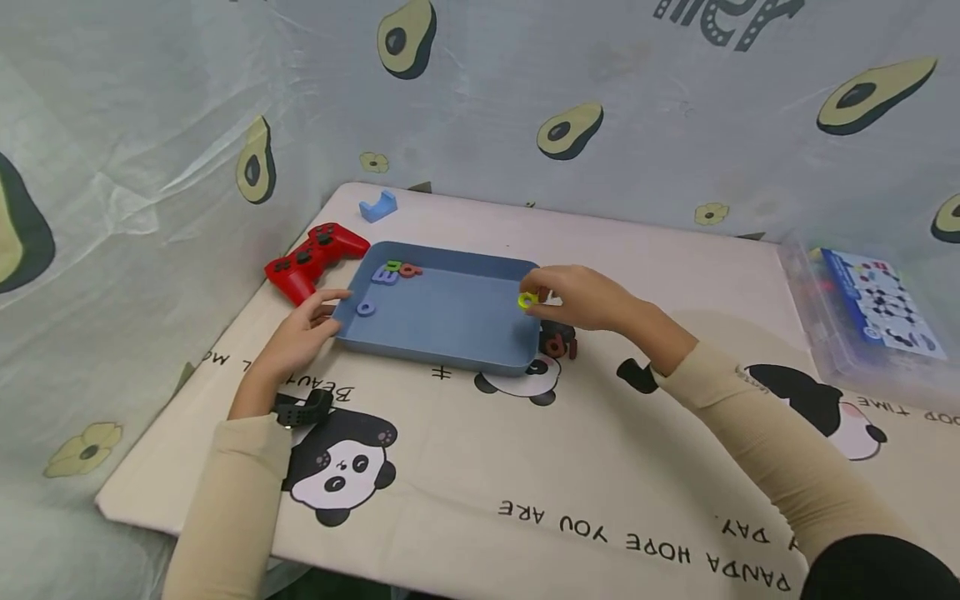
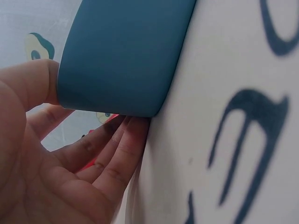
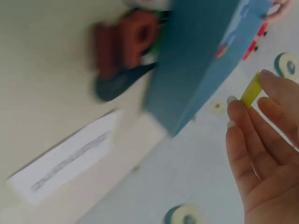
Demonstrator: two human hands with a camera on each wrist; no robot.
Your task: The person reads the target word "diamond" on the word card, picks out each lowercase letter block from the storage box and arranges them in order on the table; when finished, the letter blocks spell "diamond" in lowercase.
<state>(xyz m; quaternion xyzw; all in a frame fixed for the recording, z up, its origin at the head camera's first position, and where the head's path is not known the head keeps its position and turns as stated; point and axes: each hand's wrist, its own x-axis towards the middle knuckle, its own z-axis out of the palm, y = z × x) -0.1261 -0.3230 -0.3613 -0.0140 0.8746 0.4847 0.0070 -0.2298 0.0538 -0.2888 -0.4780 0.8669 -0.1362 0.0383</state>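
Observation:
My right hand (image 1: 581,298) pinches a small yellow piece (image 1: 527,300) between thumb and fingers over the right end of the blue tray (image 1: 442,312). In the right wrist view the yellow piece (image 3: 252,90) shows edge-on at the fingertips. My left hand (image 1: 298,337) touches the tray's left end; in the left wrist view the thumb lies against the tray wall (image 2: 117,56) and the fingers reach its lower edge. Inside the tray, at the left, lie purple, green and orange letters (image 1: 409,270) and a purple ring-shaped piece (image 1: 365,309).
A red game controller (image 1: 300,265) lies left of the tray, and a light blue holder (image 1: 378,207) behind it. Brown-red letters (image 1: 558,345) rest on the table by the tray's right end. A clear plastic box (image 1: 832,333) with a blue printed card stands at the far right.

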